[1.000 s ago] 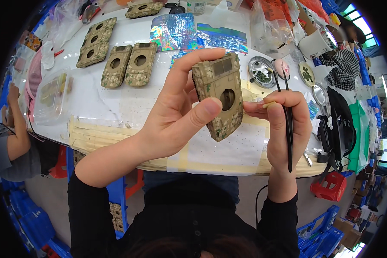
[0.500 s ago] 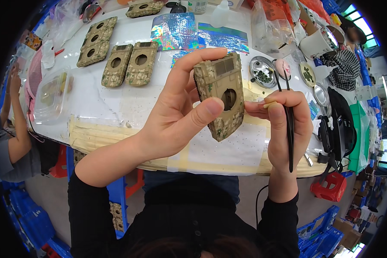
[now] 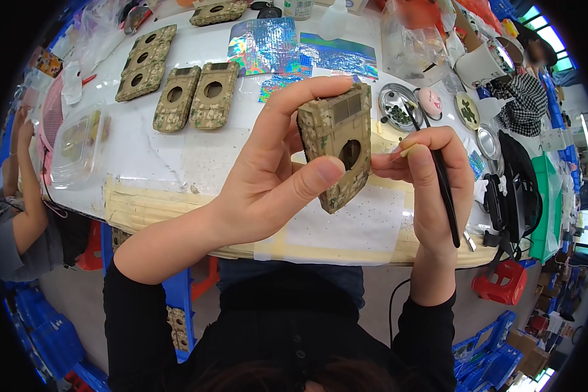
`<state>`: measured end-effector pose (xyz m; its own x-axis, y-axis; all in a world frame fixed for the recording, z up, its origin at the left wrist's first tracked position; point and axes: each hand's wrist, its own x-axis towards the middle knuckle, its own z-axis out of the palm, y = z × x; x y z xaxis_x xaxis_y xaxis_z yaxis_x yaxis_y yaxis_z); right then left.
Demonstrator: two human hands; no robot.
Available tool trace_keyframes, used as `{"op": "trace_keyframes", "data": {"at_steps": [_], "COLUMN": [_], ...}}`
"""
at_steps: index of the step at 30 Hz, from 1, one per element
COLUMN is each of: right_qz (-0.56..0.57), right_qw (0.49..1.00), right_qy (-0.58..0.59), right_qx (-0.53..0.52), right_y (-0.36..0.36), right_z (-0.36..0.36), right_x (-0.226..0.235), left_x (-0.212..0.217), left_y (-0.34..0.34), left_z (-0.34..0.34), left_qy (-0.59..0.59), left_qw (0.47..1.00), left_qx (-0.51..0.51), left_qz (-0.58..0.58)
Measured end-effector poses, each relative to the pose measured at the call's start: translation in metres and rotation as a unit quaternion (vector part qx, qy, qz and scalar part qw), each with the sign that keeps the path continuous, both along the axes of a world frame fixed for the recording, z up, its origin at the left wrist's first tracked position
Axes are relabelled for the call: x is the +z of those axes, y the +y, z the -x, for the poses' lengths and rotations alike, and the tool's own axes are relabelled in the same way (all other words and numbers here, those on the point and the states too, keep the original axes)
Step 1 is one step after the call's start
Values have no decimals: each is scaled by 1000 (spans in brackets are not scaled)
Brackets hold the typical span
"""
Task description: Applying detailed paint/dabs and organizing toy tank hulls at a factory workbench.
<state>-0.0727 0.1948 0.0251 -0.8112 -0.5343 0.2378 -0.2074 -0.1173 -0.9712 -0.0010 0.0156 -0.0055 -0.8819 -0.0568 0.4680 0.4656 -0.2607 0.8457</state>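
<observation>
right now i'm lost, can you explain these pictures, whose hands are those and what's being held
There is no machine here: these are a person's own bare hands. A wide camera worn on the head looks down at them, so straight edges bend toward the rim. The left hand holds a camouflage toy tank body. The right hand holds black tweezers, its fingertips close to the tank body's edge. On the white table lie more tank bodies, shiny sheets, a clear plastic box and a round dish with small dark green bits.
</observation>
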Motion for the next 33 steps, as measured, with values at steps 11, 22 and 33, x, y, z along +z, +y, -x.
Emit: {"op": "trace_keyframes", "data": {"at_steps": [11, 22, 33], "right_qz": [-106, -258, -200], "right_qw": [946, 854, 875], "right_qy": [237, 415, 368], "right_qx": [-193, -178, -241], "right_y": [20, 13, 23], "right_z": [12, 18, 17], "right_x": [-6, -20, -22], "left_x": [10, 1, 10], "left_y": [-2, -12, -95], "left_z": [-2, 1, -64], "left_qy": [-153, -328, -236], "left_qw": [984, 921, 933], "left_qx": [-19, -75, 257], "left_qz": [-85, -196, -89]}}
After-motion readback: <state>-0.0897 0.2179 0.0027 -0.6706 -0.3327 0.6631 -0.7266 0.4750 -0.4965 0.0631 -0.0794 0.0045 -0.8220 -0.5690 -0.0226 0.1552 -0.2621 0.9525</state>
